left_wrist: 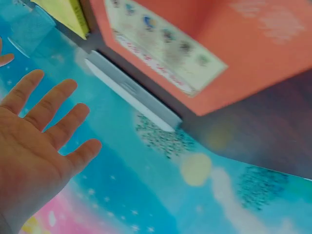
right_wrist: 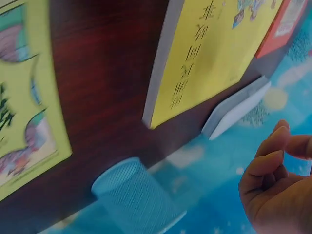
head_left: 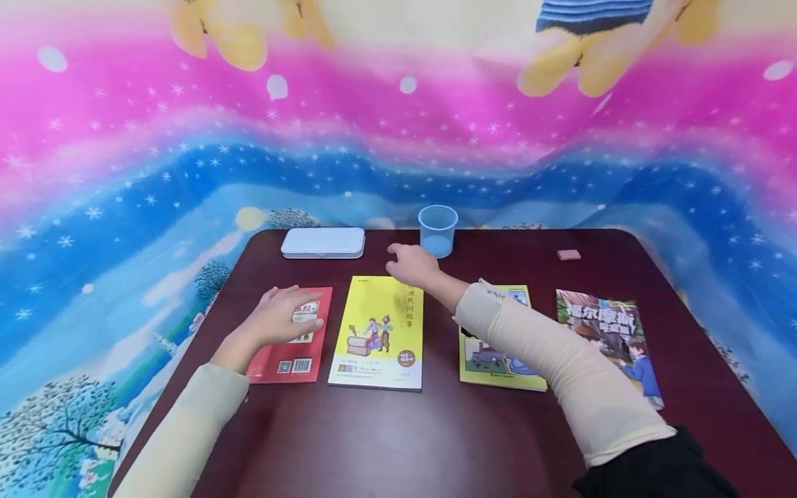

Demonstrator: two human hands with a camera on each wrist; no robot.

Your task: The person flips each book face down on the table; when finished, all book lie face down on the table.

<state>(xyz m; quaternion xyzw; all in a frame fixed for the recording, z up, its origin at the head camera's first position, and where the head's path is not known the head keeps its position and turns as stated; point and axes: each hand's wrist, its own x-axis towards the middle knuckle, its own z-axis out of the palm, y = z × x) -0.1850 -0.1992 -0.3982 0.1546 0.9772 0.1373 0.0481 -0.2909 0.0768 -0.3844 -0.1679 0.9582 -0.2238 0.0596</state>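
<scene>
My left hand (head_left: 280, 315), fingers spread, is over the red book (head_left: 314, 363) at the left of the table and hides part of its cover. The left wrist view shows this hand (left_wrist: 44, 126) with nothing in it. My right hand (head_left: 414, 265) reaches across to the top edge of the yellow book (head_left: 376, 311), just left of the blue cup (head_left: 438, 232). Its fingers are loosely bent with nothing visible in them, as the right hand (right_wrist: 278, 180) in the right wrist view shows. A white flat case (head_left: 324, 242) lies beyond, to the left of that hand.
Partly under the right forearm is a yellow-edged picture book (head_left: 498, 370). Farther right lies a comic-style book (head_left: 613, 339), with a small pink block (head_left: 569, 254) behind it. A printed curtain (head_left: 398, 131) hangs around the dark red table (head_left: 386, 443).
</scene>
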